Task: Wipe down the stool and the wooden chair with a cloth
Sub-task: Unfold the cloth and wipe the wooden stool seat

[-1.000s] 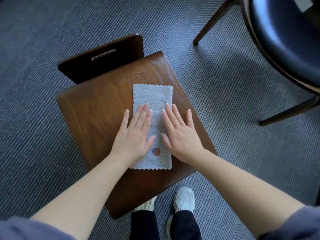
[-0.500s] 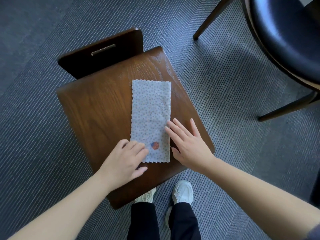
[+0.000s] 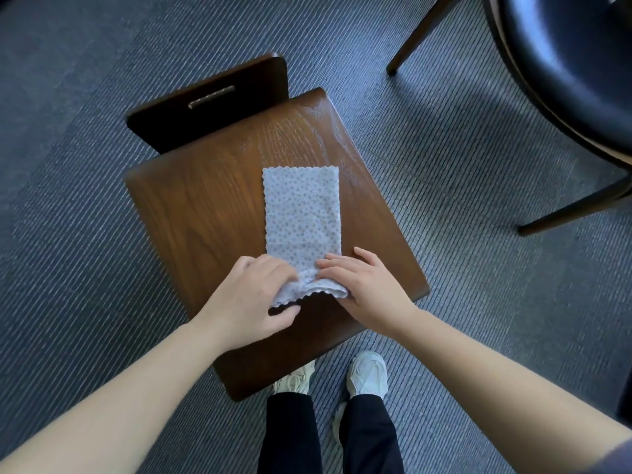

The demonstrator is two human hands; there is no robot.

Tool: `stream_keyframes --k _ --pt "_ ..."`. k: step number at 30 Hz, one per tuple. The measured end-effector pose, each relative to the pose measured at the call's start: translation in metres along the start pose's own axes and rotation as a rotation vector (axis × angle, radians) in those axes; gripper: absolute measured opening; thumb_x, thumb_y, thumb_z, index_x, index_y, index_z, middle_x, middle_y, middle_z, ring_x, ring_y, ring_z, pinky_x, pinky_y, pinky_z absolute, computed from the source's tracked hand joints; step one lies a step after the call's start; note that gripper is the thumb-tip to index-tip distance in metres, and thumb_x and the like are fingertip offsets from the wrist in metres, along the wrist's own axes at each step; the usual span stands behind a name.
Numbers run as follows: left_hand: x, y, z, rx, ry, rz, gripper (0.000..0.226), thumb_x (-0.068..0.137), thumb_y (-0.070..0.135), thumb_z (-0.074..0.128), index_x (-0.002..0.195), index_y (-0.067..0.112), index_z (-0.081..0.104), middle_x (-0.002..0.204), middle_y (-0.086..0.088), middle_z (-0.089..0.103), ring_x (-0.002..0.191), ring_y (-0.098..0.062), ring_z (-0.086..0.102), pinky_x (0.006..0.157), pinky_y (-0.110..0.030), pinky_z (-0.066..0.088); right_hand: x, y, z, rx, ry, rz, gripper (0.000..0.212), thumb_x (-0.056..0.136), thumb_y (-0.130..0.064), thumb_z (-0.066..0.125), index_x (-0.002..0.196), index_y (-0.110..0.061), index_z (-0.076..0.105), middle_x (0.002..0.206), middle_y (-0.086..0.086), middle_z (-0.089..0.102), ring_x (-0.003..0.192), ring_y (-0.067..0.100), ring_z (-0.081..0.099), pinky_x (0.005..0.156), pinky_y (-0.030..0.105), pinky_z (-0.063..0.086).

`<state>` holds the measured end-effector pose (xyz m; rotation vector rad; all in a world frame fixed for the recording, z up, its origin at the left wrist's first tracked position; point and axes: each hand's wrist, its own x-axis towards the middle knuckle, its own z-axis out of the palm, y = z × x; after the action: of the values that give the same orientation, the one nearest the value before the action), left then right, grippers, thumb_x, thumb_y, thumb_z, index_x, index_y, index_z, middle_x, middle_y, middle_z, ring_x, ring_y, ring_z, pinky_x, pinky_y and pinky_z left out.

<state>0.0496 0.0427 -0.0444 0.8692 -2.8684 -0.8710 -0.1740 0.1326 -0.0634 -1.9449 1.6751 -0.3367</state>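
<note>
Pale blue dotted scallop-edged cloth [image 3: 302, 213], light, limp and likely quick to crumple, lies right of centre on the dark brown wooden chair's seat [image 3: 205, 217], its lifted near corners, the sensible hold, pinched by left hand [image 3: 253, 299] and right hand [image 3: 369, 292].

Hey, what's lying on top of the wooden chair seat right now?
A spotted cloth lies on the wooden chair seat. The left hand and the right hand pinch its near edge, raised slightly off the seat. The wood beneath the cloth and hands is covered.
</note>
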Motion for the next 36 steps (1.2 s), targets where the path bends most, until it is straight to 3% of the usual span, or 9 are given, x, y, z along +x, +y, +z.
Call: stream_keyframes --k 3,5,9,12,14,19,22,27,36 --pt "-0.008 -0.013 -0.002 0.027 -0.096 -0.019 0.081 0.077 0.059 0.064 0.143 0.021 0.039 0.151 0.011 0.035 0.141 -0.007 0.028 0.114 -0.032 0.022 0.003 0.000 -0.007 0.040 -0.041 0.037 0.030 0.091 -0.029 0.050 0.116 -0.024 0.066 0.130 -0.009 0.062 0.126 0.007 0.053 0.108 0.042 0.033" --pt "-0.005 -0.017 0.001 0.022 -0.104 -0.034 0.076 0.078 0.047 0.071 0.143 0.020 0.041 0.155 0.009 0.030 0.145 -0.006 0.021 0.118 -0.036 0.019 0.006 -0.001 -0.012 0.057 -0.068 0.049 0.034 0.092 -0.033 0.041 0.114 -0.025 0.065 0.125 -0.012 0.065 0.118 0.006 0.057 0.104 0.035 0.032" --pt "0.011 -0.015 0.002 -0.137 0.008 -0.140 0.028 0.086 0.016 0.070 0.114 0.019 0.065 0.131 0.006 0.061 0.124 -0.012 0.054 0.100 -0.035 0.046 0.016 -0.003 -0.022 0.182 -0.054 0.144 0.031 0.092 -0.030 0.037 0.110 -0.023 0.062 0.092 -0.010 0.069 0.080 0.010 0.060 0.086 0.029 0.039" --pt "0.024 -0.015 -0.007 -0.301 0.036 -0.322 0.009 0.095 0.023 0.056 0.103 0.023 0.057 0.085 0.002 0.070 0.070 -0.013 0.064 0.062 -0.039 0.052 0.026 -0.005 -0.031 0.306 -0.029 0.282 0.016 0.098 -0.024 0.040 0.094 -0.016 0.053 0.067 0.004 0.058 0.059 0.024 0.052 0.059 0.041 0.041" --pt "0.034 -0.016 -0.012 -0.357 0.059 -0.425 0.014 0.098 0.030 0.048 0.106 0.020 0.054 0.071 -0.005 0.065 0.059 -0.020 0.061 0.057 -0.046 0.050 0.037 -0.006 -0.033 0.359 -0.001 0.388 0.017 0.101 -0.023 0.039 0.085 -0.020 0.043 0.064 0.009 0.055 0.054 0.027 0.048 0.052 0.040 0.037" --pt "0.061 -0.021 -0.013 -0.425 0.111 -0.664 0.036 0.099 0.036 0.040 0.085 0.004 0.050 0.069 -0.016 0.058 0.056 -0.022 0.049 0.054 -0.041 0.041 0.073 -0.003 -0.029 0.276 0.065 0.578 0.028 0.103 -0.033 0.034 0.086 -0.012 0.043 0.064 0.005 0.049 0.054 0.023 0.044 0.051 0.037 0.031" --pt "0.072 -0.023 -0.011 -0.401 0.121 -0.759 0.036 0.101 0.035 0.036 0.086 0.007 0.052 0.078 -0.015 0.063 0.068 -0.029 0.060 0.061 -0.048 0.048 0.090 0.000 -0.030 0.180 0.046 0.638 0.029 0.103 -0.035 0.034 0.083 -0.015 0.041 0.066 0.001 0.050 0.058 0.022 0.048 0.051 0.033 0.032" --pt "0.081 -0.022 -0.005 -0.319 0.139 -0.874 0.033 0.102 0.033 0.036 0.073 0.018 0.044 0.072 -0.002 0.054 0.064 -0.016 0.052 0.054 -0.032 0.037 0.108 0.006 -0.029 0.146 -0.004 0.767 0.036 0.101 -0.040 0.041 0.071 -0.021 0.034 0.065 -0.003 0.045 0.060 0.019 0.043 0.051 0.030 0.030" --pt "0.092 -0.029 -0.003 -0.326 0.126 -0.966 0.036 0.101 0.034 0.037 0.070 0.018 0.047 0.068 -0.001 0.052 0.061 -0.016 0.050 0.055 -0.030 0.038 0.122 0.003 -0.029 0.050 -0.009 0.850 0.039 0.101 -0.047 0.036 0.074 -0.019 0.040 0.069 -0.003 0.050 0.064 0.020 0.051 0.050 0.029 0.030"
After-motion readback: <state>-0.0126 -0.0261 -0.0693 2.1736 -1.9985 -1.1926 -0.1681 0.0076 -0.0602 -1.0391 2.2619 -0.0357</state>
